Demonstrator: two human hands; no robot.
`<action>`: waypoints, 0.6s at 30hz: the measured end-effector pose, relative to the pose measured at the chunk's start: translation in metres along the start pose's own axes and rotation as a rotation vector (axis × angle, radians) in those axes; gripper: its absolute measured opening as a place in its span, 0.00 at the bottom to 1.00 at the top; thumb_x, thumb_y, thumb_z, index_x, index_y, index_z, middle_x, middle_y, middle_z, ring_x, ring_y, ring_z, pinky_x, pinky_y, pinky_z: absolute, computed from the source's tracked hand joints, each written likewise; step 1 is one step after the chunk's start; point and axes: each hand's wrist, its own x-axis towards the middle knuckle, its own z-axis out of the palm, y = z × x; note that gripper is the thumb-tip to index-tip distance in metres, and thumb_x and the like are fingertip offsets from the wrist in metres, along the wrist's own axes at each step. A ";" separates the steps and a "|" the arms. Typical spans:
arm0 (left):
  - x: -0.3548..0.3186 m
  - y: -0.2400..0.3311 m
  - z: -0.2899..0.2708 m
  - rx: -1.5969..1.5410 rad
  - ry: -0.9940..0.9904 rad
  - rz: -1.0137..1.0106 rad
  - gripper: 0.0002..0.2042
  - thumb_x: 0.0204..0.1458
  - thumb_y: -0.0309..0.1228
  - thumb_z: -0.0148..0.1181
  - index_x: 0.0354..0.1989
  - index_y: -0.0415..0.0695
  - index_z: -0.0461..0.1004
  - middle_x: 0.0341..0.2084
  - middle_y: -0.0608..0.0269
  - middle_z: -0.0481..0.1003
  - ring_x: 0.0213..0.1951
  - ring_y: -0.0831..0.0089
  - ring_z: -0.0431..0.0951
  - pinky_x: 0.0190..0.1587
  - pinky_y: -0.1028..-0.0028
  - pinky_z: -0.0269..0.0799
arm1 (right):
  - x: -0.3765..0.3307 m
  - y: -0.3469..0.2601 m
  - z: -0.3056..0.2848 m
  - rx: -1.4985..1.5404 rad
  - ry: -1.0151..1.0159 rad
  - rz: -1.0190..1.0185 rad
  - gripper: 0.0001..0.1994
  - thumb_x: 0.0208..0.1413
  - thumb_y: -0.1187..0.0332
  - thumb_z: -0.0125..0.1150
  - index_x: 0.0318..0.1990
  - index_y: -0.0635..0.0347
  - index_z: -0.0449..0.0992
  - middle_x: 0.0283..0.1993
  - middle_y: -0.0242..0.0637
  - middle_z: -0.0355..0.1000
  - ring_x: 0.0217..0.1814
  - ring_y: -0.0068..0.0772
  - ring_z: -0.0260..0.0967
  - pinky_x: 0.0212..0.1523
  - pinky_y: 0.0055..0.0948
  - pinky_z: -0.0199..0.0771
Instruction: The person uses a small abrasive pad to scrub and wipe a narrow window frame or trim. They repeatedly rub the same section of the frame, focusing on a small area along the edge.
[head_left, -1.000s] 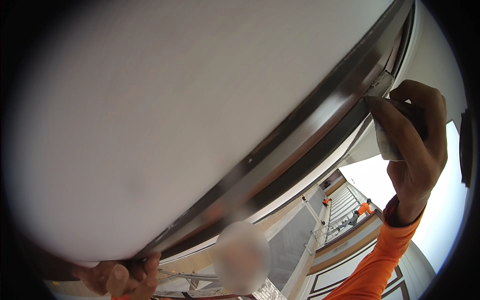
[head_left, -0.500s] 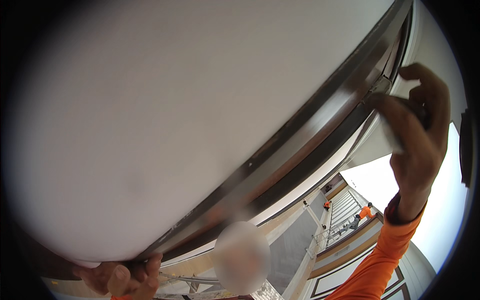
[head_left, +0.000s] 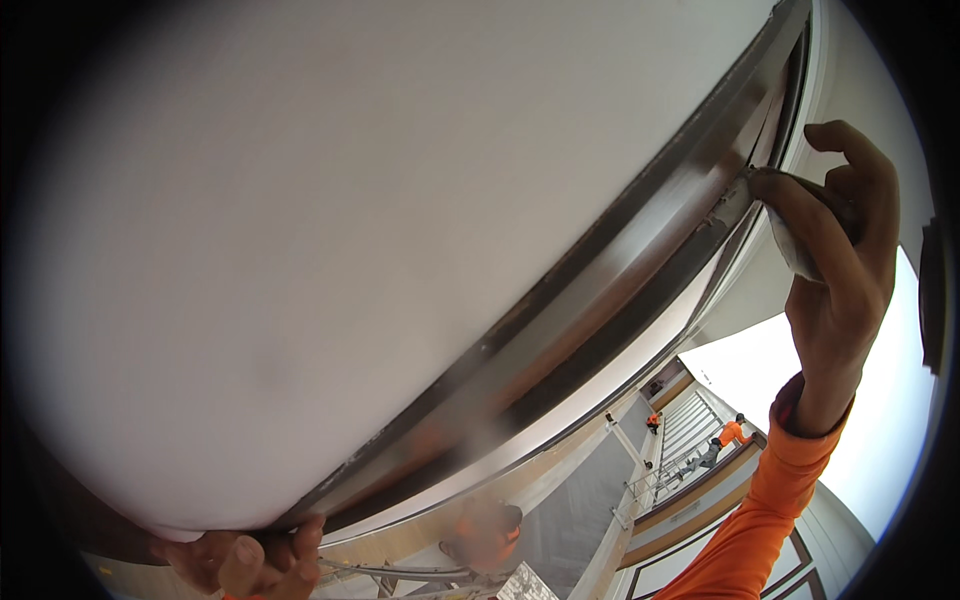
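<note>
Right hand presses pad (cloth, perhaps) on metal rail.

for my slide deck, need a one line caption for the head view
Right hand presses a small grey pad to a metal rail under a white panel; left hand grips its lower edge.

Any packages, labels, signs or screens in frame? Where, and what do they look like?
None visible. Only a big white panel with a metal edge strip, the right hand pressing a pale pad to that strip, and the left hand at the panel's lower edge.
</note>
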 end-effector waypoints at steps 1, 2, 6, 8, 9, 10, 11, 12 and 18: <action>0.000 0.001 -0.002 0.003 0.005 0.004 0.22 0.57 0.44 0.64 0.58 0.61 0.66 0.49 0.68 0.67 0.63 0.62 0.62 0.64 0.30 0.48 | -0.003 0.001 -0.003 0.004 -0.007 0.036 0.12 0.46 0.80 0.67 0.40 0.61 0.85 0.56 0.47 0.70 0.43 0.33 0.74 0.36 0.26 0.75; 0.000 0.003 -0.004 0.009 0.007 0.013 0.21 0.57 0.44 0.64 0.58 0.60 0.66 0.49 0.68 0.67 0.63 0.62 0.62 0.64 0.30 0.48 | -0.004 -0.007 0.002 0.125 0.019 0.116 0.12 0.46 0.80 0.67 0.40 0.61 0.85 0.56 0.47 0.70 0.43 0.32 0.73 0.36 0.26 0.76; 0.000 -0.001 0.004 0.000 0.034 0.030 0.21 0.57 0.44 0.65 0.57 0.60 0.67 0.48 0.68 0.67 0.63 0.64 0.63 0.64 0.30 0.49 | -0.005 -0.011 0.005 0.127 0.028 0.132 0.11 0.47 0.78 0.68 0.39 0.60 0.85 0.55 0.46 0.70 0.43 0.31 0.73 0.36 0.25 0.77; 0.001 -0.002 0.006 -0.005 0.050 0.043 0.21 0.57 0.44 0.65 0.57 0.60 0.67 0.47 0.69 0.68 0.62 0.65 0.64 0.63 0.30 0.49 | -0.002 -0.006 -0.002 0.033 -0.013 0.053 0.10 0.47 0.78 0.68 0.39 0.60 0.85 0.54 0.46 0.70 0.43 0.33 0.73 0.36 0.27 0.77; 0.000 -0.002 0.006 -0.003 0.060 0.055 0.21 0.57 0.44 0.65 0.56 0.60 0.68 0.47 0.69 0.68 0.62 0.65 0.64 0.63 0.30 0.49 | -0.001 -0.015 -0.003 0.129 0.004 0.031 0.11 0.47 0.78 0.68 0.39 0.60 0.85 0.54 0.46 0.70 0.43 0.33 0.73 0.36 0.27 0.77; 0.000 -0.003 0.007 -0.003 0.067 0.067 0.20 0.57 0.44 0.65 0.56 0.59 0.68 0.47 0.69 0.68 0.62 0.65 0.64 0.63 0.30 0.49 | -0.003 -0.016 -0.003 0.114 -0.001 0.015 0.11 0.46 0.77 0.69 0.39 0.59 0.85 0.54 0.46 0.70 0.42 0.32 0.73 0.36 0.26 0.77; 0.000 -0.004 0.007 -0.007 0.078 0.074 0.20 0.57 0.44 0.65 0.56 0.59 0.68 0.47 0.69 0.68 0.62 0.66 0.64 0.63 0.30 0.49 | -0.002 -0.012 -0.005 0.055 -0.006 0.011 0.11 0.45 0.77 0.69 0.39 0.59 0.85 0.54 0.46 0.70 0.41 0.31 0.73 0.35 0.25 0.77; 0.000 -0.006 0.009 -0.006 0.089 0.085 0.20 0.57 0.44 0.65 0.56 0.59 0.68 0.46 0.70 0.68 0.62 0.66 0.65 0.63 0.30 0.49 | -0.001 -0.006 -0.005 -0.011 -0.005 0.013 0.11 0.45 0.76 0.70 0.39 0.58 0.85 0.54 0.46 0.70 0.40 0.30 0.72 0.35 0.23 0.77; -0.002 -0.007 0.009 -0.003 0.118 0.125 0.20 0.57 0.45 0.65 0.55 0.58 0.69 0.45 0.71 0.69 0.61 0.68 0.66 0.62 0.31 0.50 | -0.005 -0.022 0.001 0.273 0.079 0.171 0.13 0.44 0.78 0.70 0.40 0.61 0.84 0.54 0.46 0.69 0.39 0.28 0.71 0.36 0.22 0.77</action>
